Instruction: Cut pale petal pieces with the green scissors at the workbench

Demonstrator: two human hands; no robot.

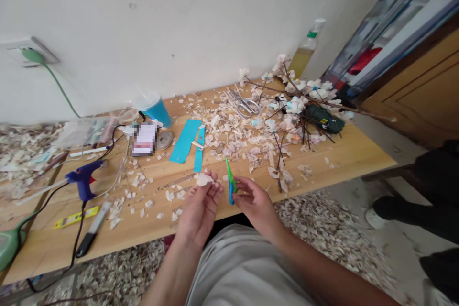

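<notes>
Near the front edge of the wooden table [229, 203], my left hand [205, 201] pinches a pale, thin petal-like flake [204, 180] between thumb and fingers. My right hand [255, 202] is closed around the handles of small green and blue scissors [230, 182], whose tip points away from me. The flake and the scissors are apart. Beyond my hands lie a wide piece of blue paper or cloth [185, 141] and a narrower blue strip [199, 153]. Many similar pale flakes [229, 129] are scattered over the table behind them.
At the right are branches with white blossoms [297, 103], a dark green bundle [322, 118] and a bottle [303, 52]. Metal scissors [245, 105] lie mid-table. Leftward are a blue cup [158, 110], a glue gun [85, 179] with cords, and a knife [93, 229]. Someone's legs [412, 220] show at right.
</notes>
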